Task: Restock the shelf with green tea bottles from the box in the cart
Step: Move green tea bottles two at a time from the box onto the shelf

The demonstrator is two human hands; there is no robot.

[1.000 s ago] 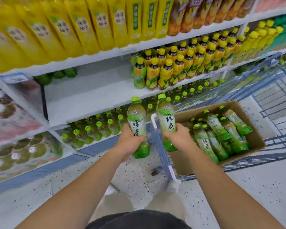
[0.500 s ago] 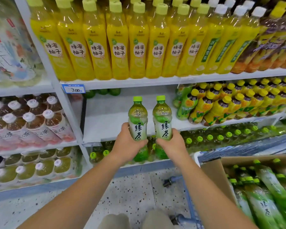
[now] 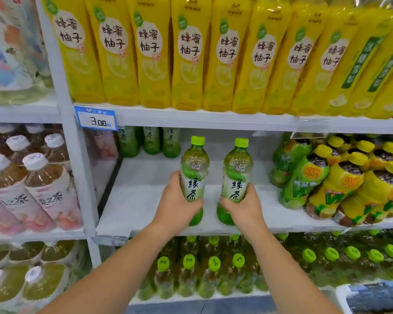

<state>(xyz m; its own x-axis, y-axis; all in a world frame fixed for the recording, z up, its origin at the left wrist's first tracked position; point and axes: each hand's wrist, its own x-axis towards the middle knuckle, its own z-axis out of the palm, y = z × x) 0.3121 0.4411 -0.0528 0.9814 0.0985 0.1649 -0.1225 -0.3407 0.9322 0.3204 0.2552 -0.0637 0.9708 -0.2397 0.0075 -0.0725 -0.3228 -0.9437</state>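
Two held bottles (image 3: 193, 177) side by side before shelf (image 3: 134, 200).

Up they go! A second ago the left bottle (image 3: 194, 168) and the right bottle (image 3: 237, 168) hung at mid-frame over the cart, with the open box at the right. Half a second back they were raised in front of the shelving, almost touching, and the box was sliding off the lower right. Now the left hand (image 3: 176, 207) and right hand (image 3: 245, 208) have carried them in over the white shelf (image 3: 143, 200) at centre frame, and a clear gap has opened between the pair. The box has dropped out of view. The shelving has swung in close, and the yellow bottles (image 3: 188, 53) now fill the whole top of the frame.
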